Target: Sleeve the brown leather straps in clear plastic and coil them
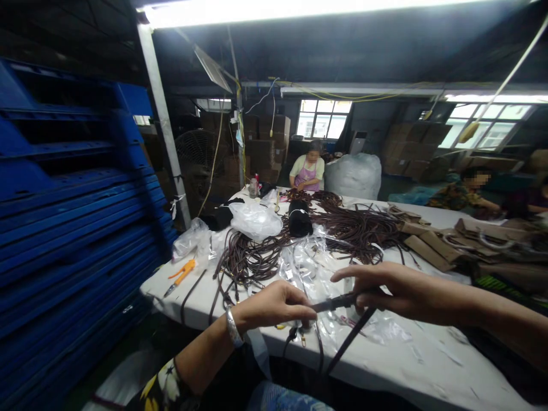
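Note:
Between my hands a dark strap (334, 303) is stretched above the near edge of the white table (411, 374). My left hand (278, 305), with a silver bangle at the wrist, pinches one end between thumb and fingers. My right hand (396, 290) is closed round the other part, its index finger stretched out to the left. Lengths of dark strap hang below the hands, and a small gold-coloured clasp (303, 341) dangles under my left fingers. Behind my hands lie clear plastic bags (295, 265) and a heap of brown straps (248, 257).
Orange-handled cutters (182, 277) lie at the table's left edge. A black bundle (299, 218) and a plastic bag (257, 221) sit mid-table. Brown packages (432, 248) are piled at right. Blue pallets (68, 257) stand at left. A person (309, 174) works at the far end; others are at right.

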Tool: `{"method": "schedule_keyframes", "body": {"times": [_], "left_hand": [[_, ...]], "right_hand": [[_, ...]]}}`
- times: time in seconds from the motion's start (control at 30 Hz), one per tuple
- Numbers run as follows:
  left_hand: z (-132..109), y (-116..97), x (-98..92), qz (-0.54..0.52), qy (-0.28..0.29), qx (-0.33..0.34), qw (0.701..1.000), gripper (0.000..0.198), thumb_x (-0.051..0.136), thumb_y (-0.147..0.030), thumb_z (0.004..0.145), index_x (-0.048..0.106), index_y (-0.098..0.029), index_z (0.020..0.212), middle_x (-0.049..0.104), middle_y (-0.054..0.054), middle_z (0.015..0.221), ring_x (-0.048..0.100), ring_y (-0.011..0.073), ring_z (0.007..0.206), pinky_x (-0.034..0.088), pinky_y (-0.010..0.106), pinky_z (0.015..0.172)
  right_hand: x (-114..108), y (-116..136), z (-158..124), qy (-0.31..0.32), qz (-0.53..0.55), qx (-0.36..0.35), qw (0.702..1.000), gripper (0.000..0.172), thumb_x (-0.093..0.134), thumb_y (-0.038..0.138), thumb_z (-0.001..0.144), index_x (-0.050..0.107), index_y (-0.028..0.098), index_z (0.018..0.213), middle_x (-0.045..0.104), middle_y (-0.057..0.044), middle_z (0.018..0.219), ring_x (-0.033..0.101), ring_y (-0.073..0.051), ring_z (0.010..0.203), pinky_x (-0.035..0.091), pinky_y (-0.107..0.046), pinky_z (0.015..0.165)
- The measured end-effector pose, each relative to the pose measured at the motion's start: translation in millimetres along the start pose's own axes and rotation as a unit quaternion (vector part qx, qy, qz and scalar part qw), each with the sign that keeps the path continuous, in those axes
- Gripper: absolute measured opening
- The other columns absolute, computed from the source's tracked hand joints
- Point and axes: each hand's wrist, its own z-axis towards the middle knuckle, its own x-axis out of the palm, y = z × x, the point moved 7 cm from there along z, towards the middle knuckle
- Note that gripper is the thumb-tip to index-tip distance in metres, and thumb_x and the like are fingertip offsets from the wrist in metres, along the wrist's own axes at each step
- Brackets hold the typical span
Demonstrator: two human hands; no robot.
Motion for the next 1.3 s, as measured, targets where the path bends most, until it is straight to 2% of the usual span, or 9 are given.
{"method": "schedule_keyframes", "body": {"times": [0.23, 0.4, 0.53, 0.67, 0.83, 0.97, 1.07, 1.2, 1.3], "left_hand": [[24.9, -3.5, 28.1, -0.095, 0.09, -0.042, 0.991, 0.041, 0.064, -0.051, 0.08, 0.076, -0.014, 0.092, 0.069, 0.004, 0.07, 0.049, 0.0092, 0.057, 0.033, 0.019, 0.053], [37.2, -16.4, 30.8, 0.079, -0.037, 0.024, 0.996, 0.033, 0.066, -0.047, 0.079, 0.076, -0.016, 0.085, 0.071, 0.005, 0.075, 0.058, 0.014, 0.067, 0.041, 0.021, 0.063], [34.2, -27.9, 23.8, 0.193, -0.182, 0.076, 0.961, 0.044, 0.072, -0.041, 0.076, 0.067, -0.027, 0.116, 0.073, 0.004, 0.091, 0.062, 0.0166, 0.078, 0.043, 0.024, 0.073], [40.7, -26.4, 31.0, 0.076, -0.099, 0.066, 0.99, 0.043, 0.066, -0.043, 0.08, 0.067, -0.021, 0.117, 0.07, 0.003, 0.086, 0.057, 0.0134, 0.072, 0.041, 0.022, 0.067], [45.5, -23.5, 43.6, -0.058, 0.011, 0.022, 0.998, 0.045, 0.058, -0.051, 0.084, 0.074, -0.011, 0.093, 0.067, 0.005, 0.076, 0.044, 0.0082, 0.058, 0.031, 0.02, 0.053], [43.4, -17.9, 52.2, -0.105, 0.078, -0.016, 0.991, 0.05, 0.053, -0.056, 0.085, 0.071, -0.01, 0.091, 0.067, 0.005, 0.072, 0.03, 0.0057, 0.048, 0.019, 0.021, 0.045], [40.2, -15.9, 56.5, -0.126, 0.115, -0.045, 0.984, 0.051, 0.049, -0.056, 0.088, 0.07, -0.01, 0.084, 0.063, 0.003, 0.062, 0.029, 0.0059, 0.046, 0.017, 0.022, 0.044], [39.8, -21.6, 53.7, -0.065, 0.075, -0.014, 0.995, 0.04, 0.058, -0.047, 0.085, 0.074, -0.01, 0.084, 0.063, 0.001, 0.065, 0.04, 0.007, 0.054, 0.028, 0.02, 0.051], [40.6, -25.4, 46.3, -0.007, -0.024, 0.015, 1.0, 0.028, 0.07, -0.037, 0.078, 0.076, -0.013, 0.091, 0.07, 0.002, 0.078, 0.055, 0.0114, 0.069, 0.038, 0.02, 0.064]], "right_hand": [[-8.2, 3.5, -21.2, -0.087, -0.173, -0.127, 0.973, 0.034, 0.047, 0.031, 0.092, 0.06, 0.026, 0.124, 0.067, -0.006, 0.077, 0.058, -0.016, 0.065, 0.039, -0.026, 0.06], [-10.9, -25.2, -25.9, -0.076, 0.109, 0.053, 0.99, 0.043, 0.052, 0.048, 0.088, 0.058, 0.025, 0.124, 0.063, -0.001, 0.072, 0.051, -0.012, 0.06, 0.036, -0.023, 0.055], [7.5, -50.9, -28.1, -0.044, 0.404, 0.151, 0.901, 0.045, 0.062, 0.051, 0.081, 0.062, 0.021, 0.116, 0.054, 0.001, 0.072, 0.029, -0.005, 0.05, 0.018, -0.02, 0.045], [13.0, -55.5, -30.5, -0.041, 0.502, 0.151, 0.85, 0.044, 0.067, 0.043, 0.078, 0.062, 0.021, 0.116, 0.053, 0.0, 0.075, 0.021, -0.005, 0.049, 0.012, -0.022, 0.044], [1.2, -45.5, -34.2, -0.059, 0.374, 0.138, 0.915, 0.052, 0.061, 0.051, 0.082, 0.058, 0.018, 0.122, 0.06, -0.003, 0.075, 0.042, -0.009, 0.057, 0.029, -0.021, 0.048], [-9.5, -35.7, -37.6, -0.058, 0.141, 0.023, 0.988, 0.043, 0.054, 0.041, 0.089, 0.052, 0.025, 0.129, 0.065, -0.001, 0.076, 0.056, -0.014, 0.071, 0.041, -0.023, 0.064], [-8.2, -31.5, -42.1, -0.068, -0.042, -0.073, 0.994, 0.039, 0.048, 0.028, 0.093, 0.05, 0.027, 0.132, 0.066, -0.001, 0.075, 0.057, -0.013, 0.064, 0.037, -0.023, 0.059], [-4.6, -24.5, -46.1, -0.1, -0.165, -0.105, 0.976, 0.039, 0.047, 0.024, 0.092, 0.053, 0.026, 0.13, 0.068, -0.004, 0.075, 0.057, -0.014, 0.058, 0.031, -0.025, 0.054], [-2.4, -22.7, -43.8, -0.08, -0.072, -0.045, 0.993, 0.042, 0.049, 0.026, 0.092, 0.048, 0.026, 0.134, 0.068, 0.0, 0.072, 0.057, -0.012, 0.06, 0.035, -0.023, 0.058]]}}
